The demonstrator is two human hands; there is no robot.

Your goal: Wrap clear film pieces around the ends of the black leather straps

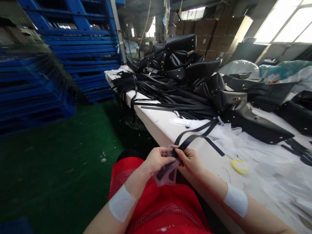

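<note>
Over my lap at the table edge, my left hand pinches a small clear plastic bag. Close beside it, my right hand grips a black strap near the mouth of the bag. Dark strap ends show through the plastic, so part of the strap is inside it. From my fingers the strap loops back over the white table toward a heap of black straps. The fingertips of both hands almost meet, and what lies right between them is partly hidden.
Black bags with metal fittings are piled along the white table. A yellow ring, perhaps tape, and clear plastic sheets lie to the right. Blue pallets stand at the left; cardboard boxes are stacked behind.
</note>
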